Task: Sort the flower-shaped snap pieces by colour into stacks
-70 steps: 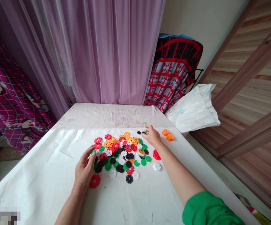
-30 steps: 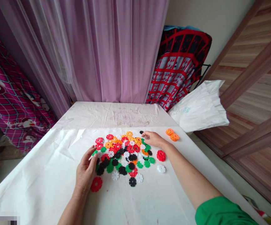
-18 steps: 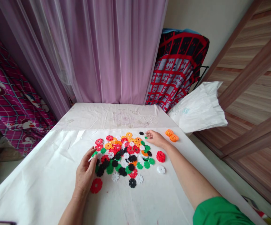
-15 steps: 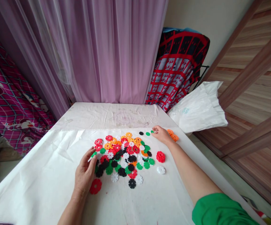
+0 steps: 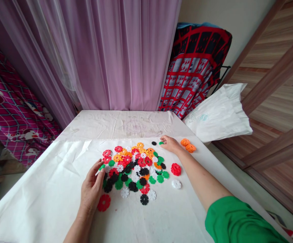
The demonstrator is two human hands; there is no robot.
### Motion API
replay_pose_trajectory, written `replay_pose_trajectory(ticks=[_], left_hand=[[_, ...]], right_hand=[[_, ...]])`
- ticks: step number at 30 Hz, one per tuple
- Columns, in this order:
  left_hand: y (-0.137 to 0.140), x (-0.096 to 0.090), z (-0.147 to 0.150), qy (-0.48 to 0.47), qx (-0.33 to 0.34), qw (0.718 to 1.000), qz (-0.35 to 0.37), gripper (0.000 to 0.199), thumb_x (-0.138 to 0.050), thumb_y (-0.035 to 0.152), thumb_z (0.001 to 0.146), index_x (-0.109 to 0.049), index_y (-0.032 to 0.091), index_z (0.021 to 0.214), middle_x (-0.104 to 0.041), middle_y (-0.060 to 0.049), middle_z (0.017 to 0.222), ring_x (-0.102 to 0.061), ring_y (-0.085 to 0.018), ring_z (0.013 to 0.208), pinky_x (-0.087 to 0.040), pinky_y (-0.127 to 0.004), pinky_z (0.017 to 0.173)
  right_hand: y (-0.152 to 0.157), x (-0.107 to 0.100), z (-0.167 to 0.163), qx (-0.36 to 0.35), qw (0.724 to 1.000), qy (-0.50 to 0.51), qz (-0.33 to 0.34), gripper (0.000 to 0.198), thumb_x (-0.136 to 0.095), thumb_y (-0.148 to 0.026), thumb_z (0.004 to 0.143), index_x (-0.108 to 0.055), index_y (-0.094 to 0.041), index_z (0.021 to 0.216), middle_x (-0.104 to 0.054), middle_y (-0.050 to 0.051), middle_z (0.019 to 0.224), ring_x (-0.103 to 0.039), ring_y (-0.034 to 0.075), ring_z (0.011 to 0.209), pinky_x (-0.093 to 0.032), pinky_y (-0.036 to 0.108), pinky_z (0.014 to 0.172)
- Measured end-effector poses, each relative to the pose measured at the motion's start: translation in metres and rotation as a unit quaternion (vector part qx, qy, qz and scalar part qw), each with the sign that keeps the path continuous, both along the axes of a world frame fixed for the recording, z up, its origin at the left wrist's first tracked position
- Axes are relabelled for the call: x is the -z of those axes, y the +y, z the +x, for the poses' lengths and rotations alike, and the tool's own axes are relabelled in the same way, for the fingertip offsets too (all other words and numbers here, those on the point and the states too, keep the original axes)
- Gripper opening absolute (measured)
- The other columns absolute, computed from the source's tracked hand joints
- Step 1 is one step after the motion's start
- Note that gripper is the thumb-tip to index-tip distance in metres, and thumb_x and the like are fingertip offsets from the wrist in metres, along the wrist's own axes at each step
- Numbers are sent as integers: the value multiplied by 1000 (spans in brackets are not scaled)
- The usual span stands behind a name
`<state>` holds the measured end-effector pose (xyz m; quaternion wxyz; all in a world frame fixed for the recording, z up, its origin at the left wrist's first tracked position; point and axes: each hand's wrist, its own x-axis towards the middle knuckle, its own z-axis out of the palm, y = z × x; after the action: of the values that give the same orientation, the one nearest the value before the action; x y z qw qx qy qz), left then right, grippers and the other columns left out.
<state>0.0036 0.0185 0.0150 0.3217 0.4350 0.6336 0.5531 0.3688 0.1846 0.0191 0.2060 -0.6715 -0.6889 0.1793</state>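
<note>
A loose heap of plastic snowflake discs (image 5: 141, 162) in red, orange, green, black and white lies on the white-covered table. My left hand (image 5: 93, 184) is at the heap's left edge, a green snowflake disc (image 5: 101, 167) held between thumb and fingers. Beyond the heap, my right hand (image 5: 170, 144) pinches another green snowflake disc (image 5: 161, 143) low over the cloth; whether a second one lies under it is hidden. A black disc (image 5: 153, 143) lies just left of those fingertips.
Right of the heap sit red discs (image 5: 176, 169), a white disc (image 5: 176, 184) and two orange piles (image 5: 190, 147). The table (image 5: 47, 189) has a white cloth. A white bag (image 5: 219, 116) stands at its right edge, and a purple curtain (image 5: 126, 60) hangs behind.
My right hand has moved slightly left with its green disc, to where a green disc lay on the cloth. My left hand stays in place. The view has shifted slightly.
</note>
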Motion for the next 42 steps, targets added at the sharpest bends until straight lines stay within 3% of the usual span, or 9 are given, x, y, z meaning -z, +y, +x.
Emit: replay_pose_trajectory(ticks=[6, 10, 13, 18, 22, 26, 31, 42], left_hand=[[0, 1, -1, 7, 2, 1000, 6, 49, -61, 60, 78, -68, 24, 111, -58, -9, 142, -52, -28, 133, -48, -40, 106], [1, 0, 0, 13, 5, 1000, 7, 47, -61, 59, 79, -68, 25, 111, -58, -8, 142, -53, -28, 131, -48, -40, 106], [1, -1, 0, 13, 4, 1000, 6, 45, -61, 58, 79, -68, 26, 110, -59, -7, 142, -54, -28, 131, -49, -40, 106], [1, -2, 1, 10, 4, 1000, 7, 45, -60, 57, 80, -68, 25, 111, -59, -7, 141, -53, -27, 131, -51, -38, 103], [1, -3, 1, 7, 0, 1000, 1, 44, -59, 54, 80, -68, 24, 110, -59, -8, 142, -54, -27, 131, -51, -38, 103], [1, -3, 1, 4, 1, 1000, 0, 45, -60, 55, 79, -68, 24, 111, -58, -8, 142, -52, -28, 133, -50, -39, 104], [1, 0, 1, 0, 1, 1000, 3, 48, -61, 58, 78, -67, 24, 111, -58, -9, 143, -52, -28, 132, -50, -39, 104], [0, -2, 1, 12, -2, 1000, -2, 52, -60, 61, 76, -68, 24, 112, -58, -9, 143, -50, -29, 135, -48, -41, 106]], right_hand=[[-10, -10, -1, 4, 1000, -10, 7, 33, -70, -14, 73, -66, -21, 105, -72, 5, 110, -68, 16, 92, -51, 26, 80], [-34, -22, -11, -12, 998, -41, 40, 19, -67, -17, 77, -68, -23, 96, -72, 3, 106, -66, 16, 91, -48, 26, 82], [-54, -29, -26, -40, 998, -45, 6, 11, -67, -24, 79, -68, -25, 90, -73, 0, 95, -67, 16, 87, -48, 25, 77], [-67, -28, -50, -69, 996, -45, -35, 22, -73, -24, 74, -67, -25, 95, -74, 0, 99, -69, 17, 91, -48, 25, 77], [-62, -19, -55, -66, 997, -20, -46, 30, -70, -18, 72, -65, -23, 102, -73, 1, 99, -68, 14, 83, -49, 23, 73], [-51, -19, -39, -37, 999, 12, -29, 32, -71, -18, 73, -64, -23, 103, -73, 1, 97, -67, 13, 80, -50, 22, 73], [-28, -30, -6, 47, 995, -87, 11, 25, -68, -21, 76, -66, -23, 101, -74, 2, 100, -68, 17, 91, -49, 24, 77], [-7, -27, -13, 3, 989, -143, -27, 31, -67, -22, 78, -66, -24, 108, -73, 3, 110, -67, 18, 103, -47, 24, 84]])
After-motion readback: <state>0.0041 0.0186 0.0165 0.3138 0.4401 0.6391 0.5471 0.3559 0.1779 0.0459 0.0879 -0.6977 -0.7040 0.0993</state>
